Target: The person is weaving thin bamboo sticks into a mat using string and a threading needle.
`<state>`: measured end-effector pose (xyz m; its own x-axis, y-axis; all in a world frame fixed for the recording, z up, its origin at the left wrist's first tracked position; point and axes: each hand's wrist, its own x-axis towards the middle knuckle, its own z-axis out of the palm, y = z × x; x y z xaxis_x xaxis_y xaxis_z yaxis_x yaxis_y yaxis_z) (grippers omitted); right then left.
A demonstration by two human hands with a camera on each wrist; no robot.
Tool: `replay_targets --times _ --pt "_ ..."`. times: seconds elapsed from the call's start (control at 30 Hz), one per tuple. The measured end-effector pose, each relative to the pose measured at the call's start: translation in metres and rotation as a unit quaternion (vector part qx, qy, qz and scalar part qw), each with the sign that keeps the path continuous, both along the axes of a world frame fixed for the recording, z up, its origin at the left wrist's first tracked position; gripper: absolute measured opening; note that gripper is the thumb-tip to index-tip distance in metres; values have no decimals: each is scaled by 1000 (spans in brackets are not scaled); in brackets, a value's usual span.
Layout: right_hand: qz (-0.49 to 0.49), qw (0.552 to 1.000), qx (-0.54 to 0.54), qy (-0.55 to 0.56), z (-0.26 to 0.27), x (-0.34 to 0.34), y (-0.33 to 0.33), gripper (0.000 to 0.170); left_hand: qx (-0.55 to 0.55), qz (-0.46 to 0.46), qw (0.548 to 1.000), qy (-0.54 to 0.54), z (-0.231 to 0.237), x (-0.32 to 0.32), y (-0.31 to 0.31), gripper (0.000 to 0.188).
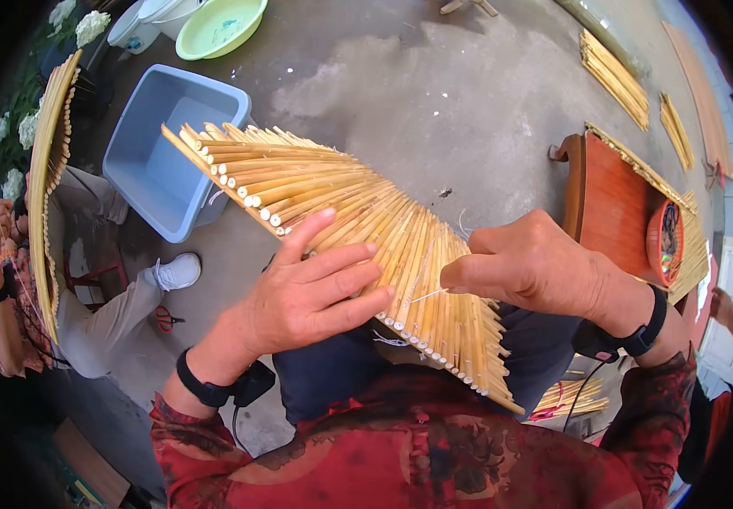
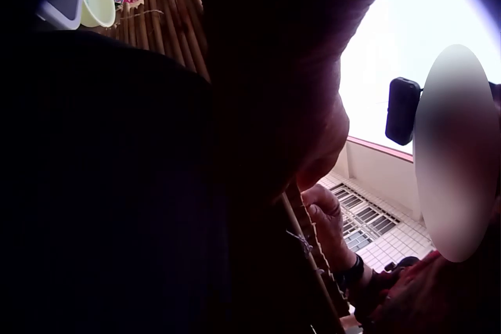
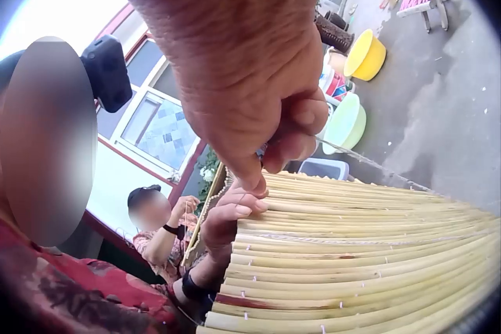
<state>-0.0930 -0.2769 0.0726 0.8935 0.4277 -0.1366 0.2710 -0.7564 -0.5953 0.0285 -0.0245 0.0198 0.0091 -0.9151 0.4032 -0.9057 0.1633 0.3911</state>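
A mat of pale yellow reed stalks [image 1: 341, 191], stitched side by side, lies fanned and twisted across the person's lap. The left hand [image 1: 303, 293] rests on its near side, fingers spread over the stalks. Just right of it, the right hand [image 1: 527, 267] is curled above the mat, thumb and forefinger pinched together on a thin white string [image 1: 428, 295]. From under that hand, the string [image 3: 368, 163] runs out over the stalks in the right wrist view. Small white stitches cross the mat [image 3: 352, 271]. The left wrist view is mostly dark.
A blue tub [image 1: 175, 144] stands beyond the mat's left end, near a green basin [image 1: 222, 27]. Another person at left holds a similar mat [image 1: 48, 195]. A reddish wooden table [image 1: 621, 199] with an orange basket [image 1: 665, 242] stands right. Reed bundles [image 1: 614, 78] lie on the floor.
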Motion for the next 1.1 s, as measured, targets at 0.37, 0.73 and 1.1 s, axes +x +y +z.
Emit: replay_targets --times 0.37,0.73,1.1 --pt "25 998 41 35 -14 4 12 12 2 87 996 -31 -7 -8 14 19" --pt "37 999 32 0 -8 3 9 16 -9 82 996 -29 -6 -7 12 21" --pt "50 998 -7 -26 -5 6 11 13 -15 81 996 -22 -5 -5 9 20"
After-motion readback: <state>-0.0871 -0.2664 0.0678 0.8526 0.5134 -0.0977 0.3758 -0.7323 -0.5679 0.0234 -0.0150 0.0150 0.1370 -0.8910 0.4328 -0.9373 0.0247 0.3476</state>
